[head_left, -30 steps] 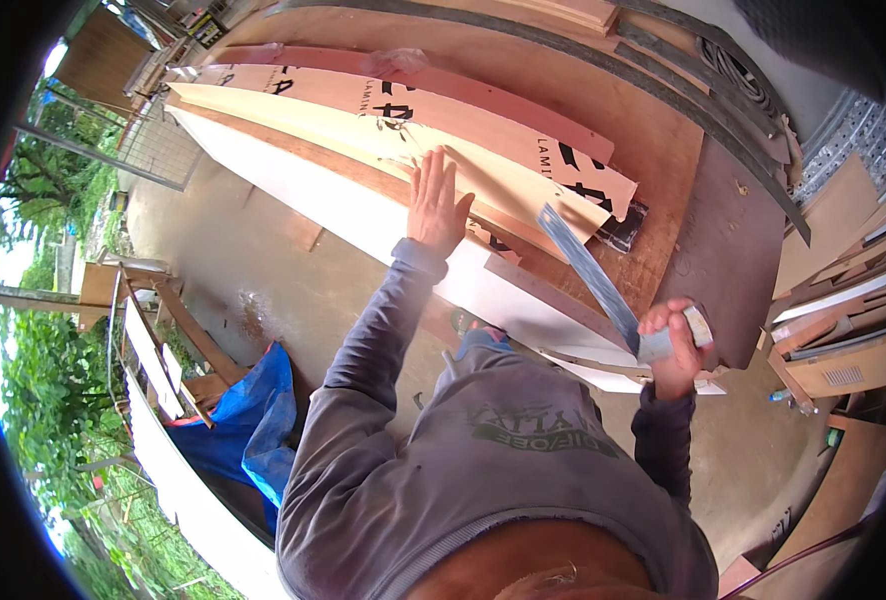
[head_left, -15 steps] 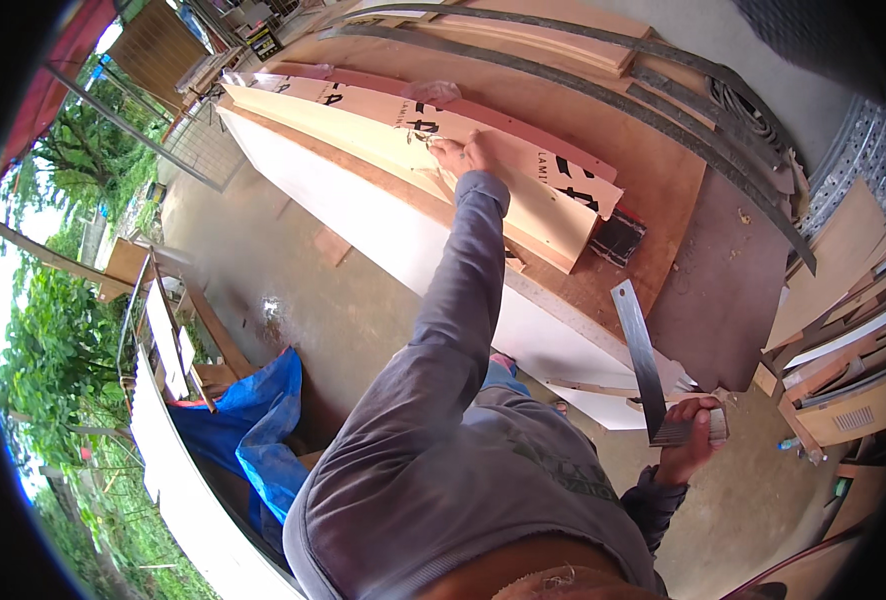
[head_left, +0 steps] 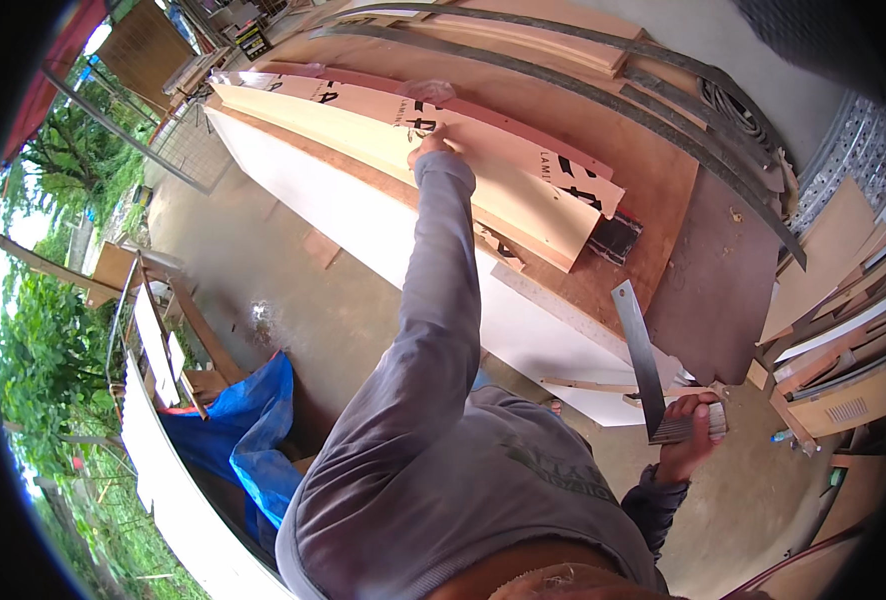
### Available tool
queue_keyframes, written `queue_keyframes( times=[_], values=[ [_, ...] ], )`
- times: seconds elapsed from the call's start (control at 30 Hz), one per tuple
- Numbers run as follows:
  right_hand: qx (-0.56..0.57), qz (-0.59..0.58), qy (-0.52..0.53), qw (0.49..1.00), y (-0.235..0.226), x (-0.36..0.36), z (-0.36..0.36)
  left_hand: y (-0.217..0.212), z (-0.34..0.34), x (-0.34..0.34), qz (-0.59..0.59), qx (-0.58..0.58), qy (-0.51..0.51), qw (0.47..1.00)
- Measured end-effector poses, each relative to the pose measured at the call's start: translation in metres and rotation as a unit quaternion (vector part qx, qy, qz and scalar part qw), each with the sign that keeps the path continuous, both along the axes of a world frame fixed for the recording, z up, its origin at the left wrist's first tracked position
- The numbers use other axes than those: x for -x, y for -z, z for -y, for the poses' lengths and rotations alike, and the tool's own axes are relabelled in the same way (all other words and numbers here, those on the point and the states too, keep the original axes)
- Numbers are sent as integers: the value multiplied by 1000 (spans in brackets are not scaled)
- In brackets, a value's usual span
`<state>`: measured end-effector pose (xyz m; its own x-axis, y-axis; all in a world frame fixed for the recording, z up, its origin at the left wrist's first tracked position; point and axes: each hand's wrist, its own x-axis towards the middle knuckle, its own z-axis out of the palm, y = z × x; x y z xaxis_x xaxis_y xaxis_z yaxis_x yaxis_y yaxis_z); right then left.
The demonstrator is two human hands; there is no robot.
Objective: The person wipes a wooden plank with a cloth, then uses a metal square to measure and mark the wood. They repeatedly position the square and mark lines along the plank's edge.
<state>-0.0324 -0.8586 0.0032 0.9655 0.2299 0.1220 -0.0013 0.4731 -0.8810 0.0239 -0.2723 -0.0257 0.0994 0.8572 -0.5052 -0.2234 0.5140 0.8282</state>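
Observation:
My left hand [head_left: 431, 148] is stretched far forward over a long, peach-coloured laminate-faced board assembly [head_left: 498, 175] with dark printing. Its fingers are curled at the near side of the top face, beside a small dark scrap. What they pinch, if anything, is too small to tell. Low at the right, my right hand [head_left: 691, 440] is wrapped round the ribbed stock of a try square [head_left: 641, 345]. The steel blade points up and away, with a hole at its tip. It stands apart from the board.
Under the assembly lies a brown wooden panel [head_left: 653, 215] on a white-sided bench [head_left: 303, 190]. Dark curved strips [head_left: 583, 90] run along the far side. Offcuts [head_left: 853, 350] are stacked at the right. A blue tarp [head_left: 263, 425] hangs at the left. Crumpled clear plastic [head_left: 428, 90] rests on the assembly.
My left hand has moved left and slightly nearer along the board, from its printed top toward the near edge. My right hand keeps the try square in nearly the same place.

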Motion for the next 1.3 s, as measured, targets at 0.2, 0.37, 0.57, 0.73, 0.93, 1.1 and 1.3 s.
queue_keyframes(
  times=[0.2,0.37,0.57,0.73,0.93,1.1,1.3],
  values=[
    [-33,-1,23,999,3,29,-66,-12,8,11,165,43,69,983],
    [-29,10,4,1000,-2,46,-118,1,27,29,270,7,46,962],
    [-36,31,14,999,3,75,-170,-5,44,22,194,-23,90,977],
    [-2,26,59,998,1,109,-199,-8,32,11,143,6,59,988],
    [20,51,67,996,-5,116,-203,-8,26,5,166,47,53,984],
    [1,39,77,996,-7,116,-206,-6,23,14,239,56,56,968],
    [-5,18,77,997,-4,126,-210,22,41,31,204,-13,63,977]
  ],
)
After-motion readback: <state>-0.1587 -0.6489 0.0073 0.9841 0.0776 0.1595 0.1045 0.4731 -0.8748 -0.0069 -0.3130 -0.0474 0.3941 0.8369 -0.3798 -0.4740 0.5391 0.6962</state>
